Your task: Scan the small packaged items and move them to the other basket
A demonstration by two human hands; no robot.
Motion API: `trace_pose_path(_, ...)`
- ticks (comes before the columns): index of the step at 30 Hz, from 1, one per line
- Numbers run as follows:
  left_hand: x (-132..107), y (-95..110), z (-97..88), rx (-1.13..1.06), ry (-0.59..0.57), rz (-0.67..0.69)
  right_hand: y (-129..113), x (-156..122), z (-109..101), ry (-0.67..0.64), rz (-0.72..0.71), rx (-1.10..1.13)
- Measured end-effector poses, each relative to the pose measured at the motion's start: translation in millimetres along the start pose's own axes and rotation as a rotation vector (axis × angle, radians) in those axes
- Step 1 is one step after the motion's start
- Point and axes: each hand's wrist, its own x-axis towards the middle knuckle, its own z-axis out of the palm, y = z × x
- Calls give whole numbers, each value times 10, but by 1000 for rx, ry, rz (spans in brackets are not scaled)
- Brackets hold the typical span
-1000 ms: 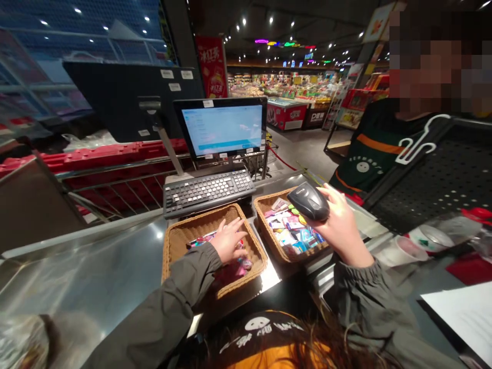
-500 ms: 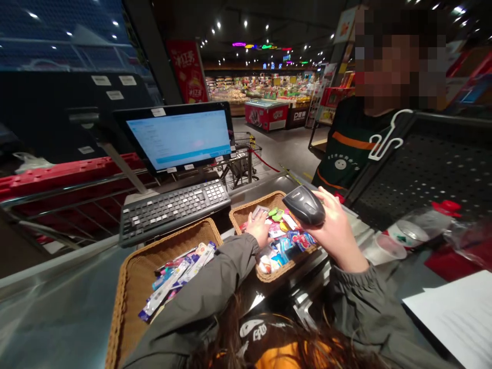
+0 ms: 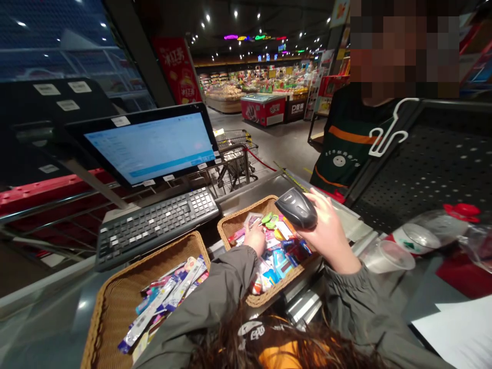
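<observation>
My right hand (image 3: 326,230) is wrapped round a black handheld barcode scanner (image 3: 296,207), held above the right edge of a wicker basket (image 3: 224,224). My left hand (image 3: 254,239) reaches into that basket, fingers apart and touching the small packaged goods; the fingertips are partly hidden. A clear plastic package (image 3: 252,219) lies right at its fingers, with a bright green item (image 3: 271,221) beside it. Blue packets (image 3: 282,262) fill the basket's near side. Under my left forearm stands a second wicker basket (image 3: 111,302), holding long, thin purple-and-white packages (image 3: 154,310).
Left of the baskets are a keyboard (image 3: 157,223) and a lit monitor (image 3: 154,146). A co-worker's apron (image 3: 338,148) shows across the counter, behind a white hanger (image 3: 388,136). Plastic cups (image 3: 390,256) and paper sheets (image 3: 457,330) lie at right.
The view has shifted, so baskets and screen appear further left and lower. My left hand's fingers have moved slightly among the packets. The right hand still holds the scanner over the basket.
</observation>
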Motion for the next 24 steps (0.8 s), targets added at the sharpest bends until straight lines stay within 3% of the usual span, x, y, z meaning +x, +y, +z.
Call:
trace_pose_path(5, 13, -131, -234, -22, 39, -131, 38, 20, 37, 15, -15, 1)
trace_pose_path(9, -119, -270, -762, -93, 145, -191, -7, 20, 69, 32, -42, -15)
trace_pose_path(13, -425, -437, -1369, -159, 329, -143, -150, 32, 103, 34, -108, 9)
trace_pose_path(16, -694, -575, -1719, -192, 508, -114, -312, 58, 143, 16, -170, 4)
trace_pose_path(20, -1031, -715, -2065, -188, 714, -161, -625, 131, 228, 10, -268, 19)
trace_pose_path(24, -1370, -772, -2337, -143, 831, -253, -1010, 206, 329, -5, -361, 48)
